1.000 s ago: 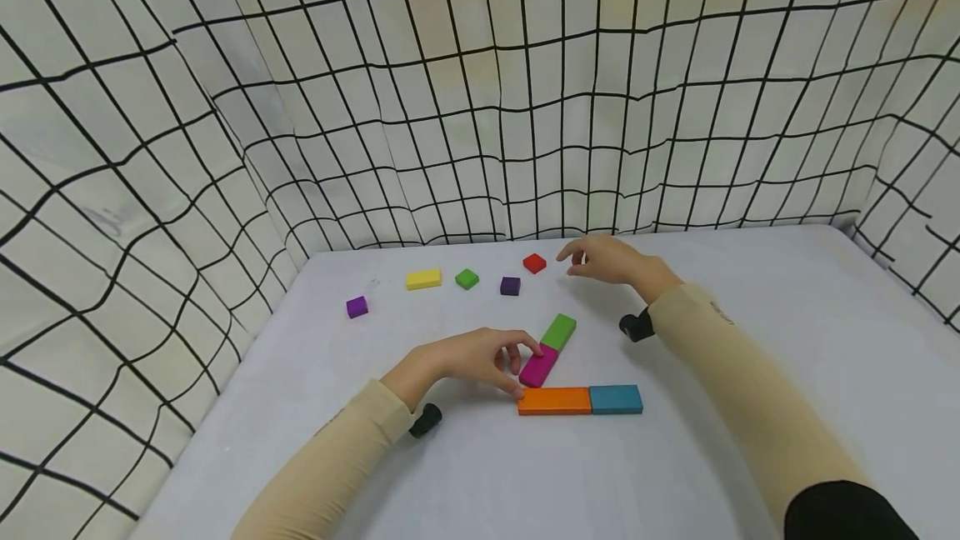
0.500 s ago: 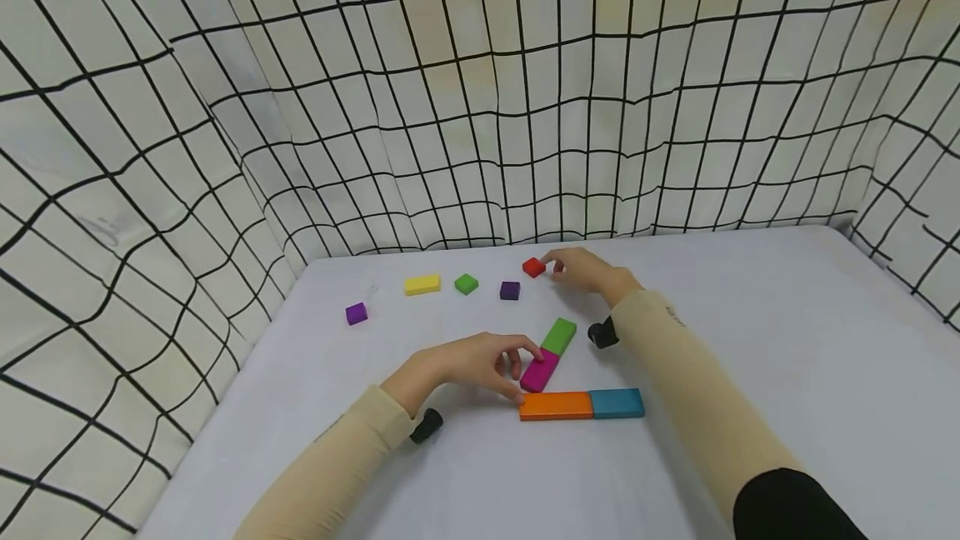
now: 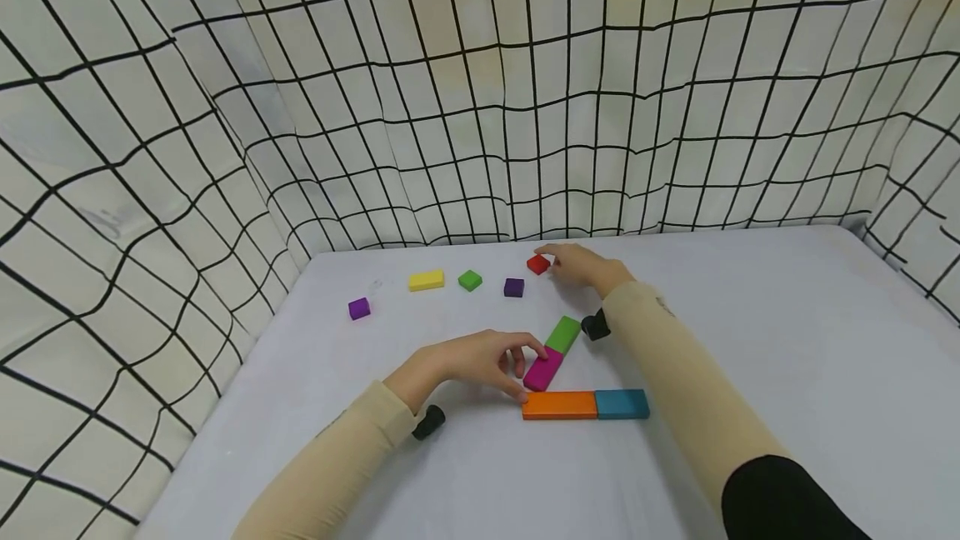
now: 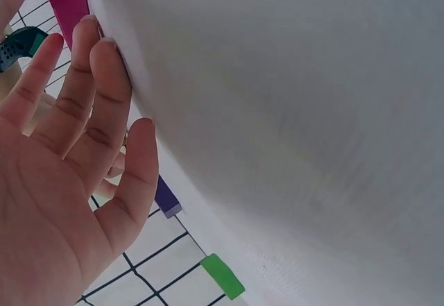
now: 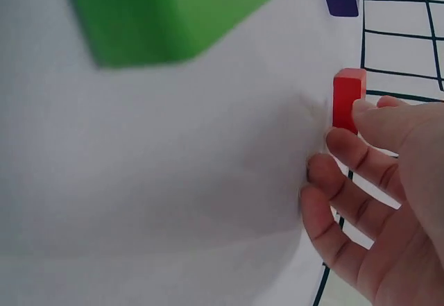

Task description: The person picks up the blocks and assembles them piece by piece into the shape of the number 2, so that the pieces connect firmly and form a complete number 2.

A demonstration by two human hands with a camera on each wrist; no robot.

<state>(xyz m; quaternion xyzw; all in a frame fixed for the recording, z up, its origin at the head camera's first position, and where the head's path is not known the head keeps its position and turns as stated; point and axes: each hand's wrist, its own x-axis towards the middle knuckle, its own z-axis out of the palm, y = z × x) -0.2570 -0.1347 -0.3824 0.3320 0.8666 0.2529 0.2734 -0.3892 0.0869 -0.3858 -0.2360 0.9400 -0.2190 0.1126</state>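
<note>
My right hand [image 3: 576, 263] pinches a small red block [image 3: 538, 264] at the back of the table. In the right wrist view the thumb lies on the face of the red block [image 5: 345, 101], with the other fingers loosely bent below it. My left hand [image 3: 474, 359] rests with relaxed fingers by two joined pairs of blocks. Its index fingertip touches a magenta block [image 3: 543, 369], which meets a green block [image 3: 563, 333] end to end on a slant. The thumb tip is at the left end of an orange block [image 3: 559, 406], which abuts a blue block [image 3: 622, 404].
Along the back of the white table [image 3: 750, 315] lie a purple block [image 3: 359, 308], a yellow block [image 3: 426, 280], a small green block [image 3: 470, 280] and a dark purple block [image 3: 513, 287]. A white wall with a black grid [image 3: 555, 123] stands behind and at both sides.
My right hand has moved left to the red block, its fingers now around it. My left hand has kept its place beside the magenta and orange blocks.
</note>
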